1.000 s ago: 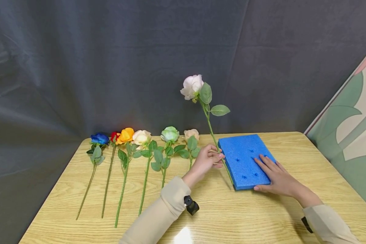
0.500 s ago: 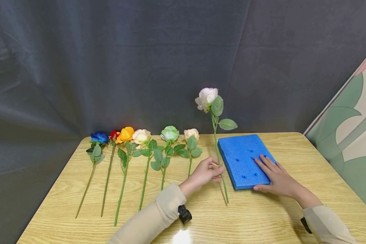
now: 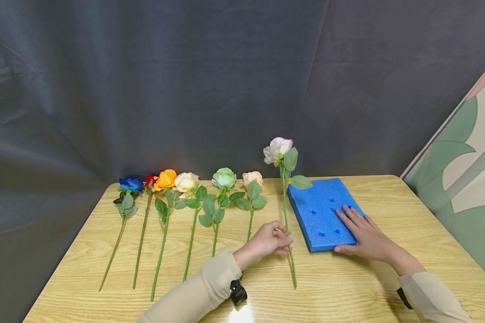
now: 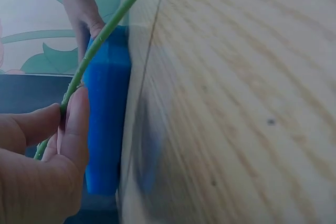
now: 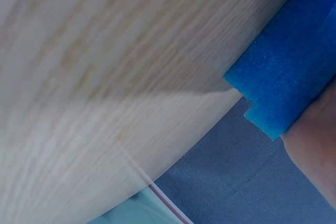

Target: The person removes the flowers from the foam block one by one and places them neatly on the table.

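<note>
My left hand (image 3: 270, 241) pinches the green stem of a pale pink-white artificial rose (image 3: 278, 150) between thumb and fingers. In the left wrist view the bare stem end (image 4: 118, 17) sticks out past the fingertips, close over the tabletop. The bloom points toward the back curtain, left of a blue foam block (image 3: 319, 215) with several small holes in its top. My right hand (image 3: 368, 237) lies with spread, straight fingers on the block's right front part, thumb at the front edge. In the right wrist view, part of that hand rests against the blue foam (image 5: 294, 61).
Left of the block lies a row of artificial roses: blue (image 3: 131, 183), red (image 3: 150, 181), orange (image 3: 165, 180), cream (image 3: 187, 182), green (image 3: 224, 178) and peach (image 3: 252, 178). A dark curtain (image 3: 210, 80) hangs behind the wooden table (image 3: 331, 291).
My left hand has drawn the white rose away from the block's left side, toward the front and lower; its stem now stands more upright in view. The right hand stays on the block.
</note>
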`<control>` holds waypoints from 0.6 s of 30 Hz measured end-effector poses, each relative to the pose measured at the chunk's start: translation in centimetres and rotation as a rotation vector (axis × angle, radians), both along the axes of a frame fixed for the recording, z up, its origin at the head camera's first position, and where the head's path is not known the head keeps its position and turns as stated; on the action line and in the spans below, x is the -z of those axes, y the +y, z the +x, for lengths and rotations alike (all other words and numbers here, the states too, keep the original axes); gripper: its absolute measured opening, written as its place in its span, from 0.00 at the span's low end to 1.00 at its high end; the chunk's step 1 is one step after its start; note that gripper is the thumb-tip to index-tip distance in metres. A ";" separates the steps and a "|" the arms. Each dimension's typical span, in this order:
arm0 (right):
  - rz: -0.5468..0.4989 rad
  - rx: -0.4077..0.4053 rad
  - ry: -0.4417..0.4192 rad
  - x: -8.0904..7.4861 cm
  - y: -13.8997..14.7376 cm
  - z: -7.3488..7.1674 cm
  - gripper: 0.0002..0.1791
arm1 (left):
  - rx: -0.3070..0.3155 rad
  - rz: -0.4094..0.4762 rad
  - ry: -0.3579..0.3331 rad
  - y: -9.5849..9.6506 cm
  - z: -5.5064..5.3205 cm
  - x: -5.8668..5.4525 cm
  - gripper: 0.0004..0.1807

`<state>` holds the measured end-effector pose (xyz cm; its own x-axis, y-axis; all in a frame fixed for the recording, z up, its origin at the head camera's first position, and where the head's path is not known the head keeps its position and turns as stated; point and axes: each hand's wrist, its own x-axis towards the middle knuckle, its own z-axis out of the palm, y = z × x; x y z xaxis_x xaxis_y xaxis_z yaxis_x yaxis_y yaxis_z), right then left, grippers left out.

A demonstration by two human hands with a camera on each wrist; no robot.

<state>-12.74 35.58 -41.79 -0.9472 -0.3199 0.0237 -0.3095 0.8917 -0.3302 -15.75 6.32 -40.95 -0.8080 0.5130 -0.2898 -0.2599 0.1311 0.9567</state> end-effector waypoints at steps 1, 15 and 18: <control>-0.002 0.000 -0.001 0.0 0.0 0.0 0.56 | 0.000 -0.007 -0.004 -0.1 0.0 0.1 0.10; -0.008 0.010 -0.034 -0.2 -0.2 0.1 0.56 | 0.025 -0.088 -0.048 -1.2 0.0 1.0 0.13; -0.012 0.010 -0.033 -0.2 -0.2 0.1 0.57 | 0.036 -0.096 -0.055 -1.4 0.1 1.0 0.13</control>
